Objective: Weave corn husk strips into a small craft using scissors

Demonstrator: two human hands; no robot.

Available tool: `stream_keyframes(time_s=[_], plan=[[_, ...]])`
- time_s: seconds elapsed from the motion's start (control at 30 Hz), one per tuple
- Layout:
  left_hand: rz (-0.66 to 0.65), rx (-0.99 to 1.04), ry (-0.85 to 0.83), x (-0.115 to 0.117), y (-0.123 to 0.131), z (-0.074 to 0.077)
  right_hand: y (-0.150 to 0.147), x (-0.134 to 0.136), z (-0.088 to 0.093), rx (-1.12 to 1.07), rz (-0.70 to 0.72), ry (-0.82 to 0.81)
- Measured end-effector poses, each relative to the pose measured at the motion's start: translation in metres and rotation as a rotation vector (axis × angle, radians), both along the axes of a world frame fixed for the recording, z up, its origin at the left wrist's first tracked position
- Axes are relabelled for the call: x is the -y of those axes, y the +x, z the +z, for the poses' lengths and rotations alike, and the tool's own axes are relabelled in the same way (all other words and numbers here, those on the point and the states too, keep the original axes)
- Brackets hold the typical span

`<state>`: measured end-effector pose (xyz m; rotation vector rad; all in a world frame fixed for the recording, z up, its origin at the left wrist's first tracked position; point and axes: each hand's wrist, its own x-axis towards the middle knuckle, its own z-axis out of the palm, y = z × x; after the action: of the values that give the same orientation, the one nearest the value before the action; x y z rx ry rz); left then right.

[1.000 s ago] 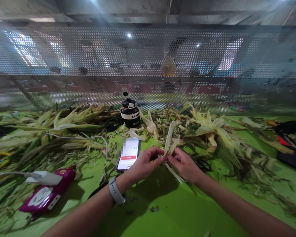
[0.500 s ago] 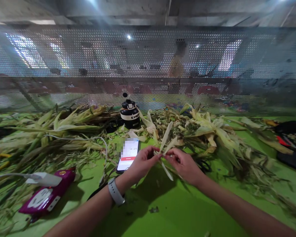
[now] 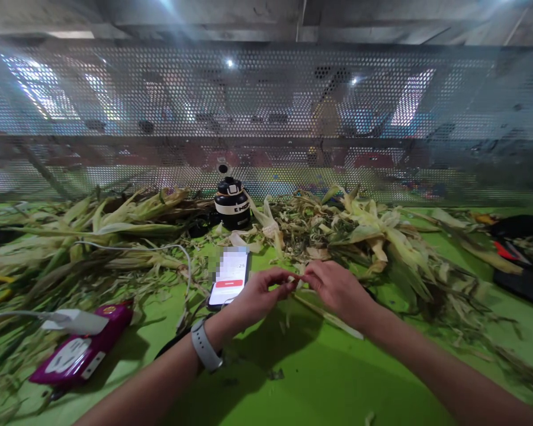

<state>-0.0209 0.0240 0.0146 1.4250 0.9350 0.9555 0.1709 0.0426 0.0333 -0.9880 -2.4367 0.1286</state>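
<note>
Over the green table, my left hand [image 3: 265,291] and my right hand [image 3: 337,294] meet with their fingertips almost touching. Both are closed in a pinch on a pale corn husk strip [image 3: 331,318], whose long end slants down to the right beneath my right hand. A small whitish bit of it shows between the fingertips; the rest is hidden by my fingers. Close beside my left hand lies a lit phone [image 3: 228,278]. A grey-white watch [image 3: 206,346] is on my left wrist.
Corn husks [image 3: 377,231] are heaped to the right, with another heap of husks [image 3: 128,222] at left. A black bottle [image 3: 233,204] stands before the perforated screen [image 3: 266,118]. A purple device [image 3: 84,349] with a white charger [image 3: 77,321] lies at left front, its cable crossing the table.
The husk strips that stood up between my fingers no longer show upright; a strip now trails down to the right. My right hand has turned over it, knuckles higher, and the view shifted slightly.
</note>
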Motion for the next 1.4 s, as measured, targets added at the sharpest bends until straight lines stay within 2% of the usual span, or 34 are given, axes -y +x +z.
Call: stream_keyframes(time_s=[0.07, 0.13, 0.33, 0.53, 0.6, 0.7, 0.8, 0.87, 0.97, 1.03, 1.17, 1.27, 1.4], plan=[[-0.03, 0.102, -0.096, 0.001, 0.001, 0.0, 0.0, 0.001, 0.001, -0.082, -0.046, -0.164], [-0.042, 0.166, -0.153, 0.002, 0.002, -0.001, -0.001, 0.003, 0.002, -0.133, -0.044, -0.247], [0.045, 0.242, -0.233, 0.004, 0.002, -0.002, -0.002, 0.004, 0.005, -0.17, -0.055, -0.305], [-0.031, 0.178, -0.127, 0.003, 0.0, -0.005, -0.001, 0.004, 0.008, -0.22, -0.036, -0.392], [-0.041, 0.172, -0.125, 0.001, 0.0, -0.005, 0.003, -0.001, 0.007, -0.201, -0.035, -0.35], [-0.014, 0.244, -0.181, -0.001, -0.001, -0.004, 0.009, -0.01, 0.004, -0.188, -0.014, -0.116], [0.039, 0.347, -0.25, -0.004, -0.004, -0.003, 0.015, -0.015, 0.004, -0.155, 0.142, 0.067], [0.07, 0.4, -0.292, -0.006, -0.006, -0.003, 0.018, -0.016, 0.006, -0.124, 0.242, 0.052], [0.107, 0.447, -0.34, -0.009, -0.008, -0.003, 0.021, -0.016, 0.01, -0.159, 0.316, -0.076], [0.093, 0.439, -0.35, -0.01, -0.009, -0.003, 0.023, -0.016, 0.014, -0.236, 0.337, -0.227], [0.043, 0.41, -0.321, -0.011, -0.009, -0.005, 0.024, -0.011, 0.022, -0.401, 0.303, -0.536], [0.019, 0.411, -0.307, -0.01, -0.008, -0.006, 0.019, -0.005, 0.024, -0.484, 0.29, -0.649], [-0.019, 0.416, -0.286, -0.006, -0.005, -0.005, 0.009, 0.0, 0.018, -0.662, 0.221, -0.772]])
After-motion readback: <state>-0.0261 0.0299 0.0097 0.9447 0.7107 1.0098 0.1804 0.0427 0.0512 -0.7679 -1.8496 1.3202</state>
